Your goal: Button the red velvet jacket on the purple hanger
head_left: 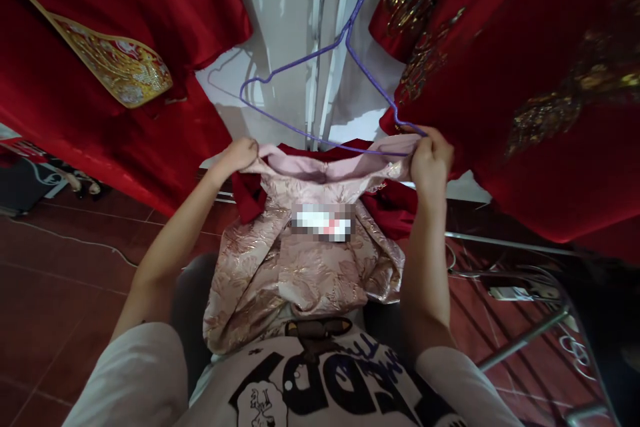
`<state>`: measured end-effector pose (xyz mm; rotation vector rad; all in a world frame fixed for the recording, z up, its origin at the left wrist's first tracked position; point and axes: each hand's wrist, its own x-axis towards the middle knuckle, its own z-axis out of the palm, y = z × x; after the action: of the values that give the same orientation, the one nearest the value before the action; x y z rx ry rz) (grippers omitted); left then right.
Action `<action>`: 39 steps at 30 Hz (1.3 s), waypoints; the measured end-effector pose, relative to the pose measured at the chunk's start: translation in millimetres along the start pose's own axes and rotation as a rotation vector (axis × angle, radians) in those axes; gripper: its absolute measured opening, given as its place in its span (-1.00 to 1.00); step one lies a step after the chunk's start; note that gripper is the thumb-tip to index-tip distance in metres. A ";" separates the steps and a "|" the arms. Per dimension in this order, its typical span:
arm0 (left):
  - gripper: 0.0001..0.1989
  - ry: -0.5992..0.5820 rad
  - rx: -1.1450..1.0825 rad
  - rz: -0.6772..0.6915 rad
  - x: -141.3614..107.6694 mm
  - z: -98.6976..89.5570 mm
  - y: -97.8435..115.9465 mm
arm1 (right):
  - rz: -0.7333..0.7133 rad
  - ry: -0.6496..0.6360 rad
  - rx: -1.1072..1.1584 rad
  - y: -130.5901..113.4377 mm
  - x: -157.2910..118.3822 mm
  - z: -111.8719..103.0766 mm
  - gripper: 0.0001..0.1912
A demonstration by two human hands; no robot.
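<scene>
A pink brocade garment [320, 273] with a shiny floral pattern hangs in front of my body, its wide neckline stretched between my hands. My left hand [243, 155] is closed on the left end of the neckline. At the other end, my right hand [433, 160] grips the neckline together with the lower right corner of a purple wire hanger [320, 52]. The hanger's left corner is free in the air above the garment. A blurred patch covers something white on the garment's front. Dark red cloth [393, 210] shows behind it.
Red garments with gold embroidery [120, 73] hang on the left, and more red garments [500, 80] on the right. A metal frame [525, 340] and white cables [575, 353] are at the lower right. The floor has reddish tiles [65, 307].
</scene>
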<state>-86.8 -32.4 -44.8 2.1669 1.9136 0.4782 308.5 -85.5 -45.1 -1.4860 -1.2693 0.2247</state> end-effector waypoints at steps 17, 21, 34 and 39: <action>-0.71 0.208 0.163 0.717 -14.1 29.7 132.1 | 0.271 -0.091 -0.039 38.0 -9.3 -11.9 -0.78; -0.68 0.174 0.236 0.703 -7.5 65.8 131.6 | 0.332 -0.432 -0.142 38.8 -13.5 -24.4 -0.82; -0.63 0.346 0.192 0.525 -86.6 43.7 112.8 | 0.061 -0.319 0.188 10.3 -23.3 -67.8 -0.82; -0.65 0.344 0.237 0.520 -82.8 36.5 105.6 | 0.062 -0.297 0.209 0.1 -26.0 -72.2 -0.82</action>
<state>15.5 -126.5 -48.4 2.9154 1.5952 0.7894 349.6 -148.6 -31.0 -1.3456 -1.3869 0.6195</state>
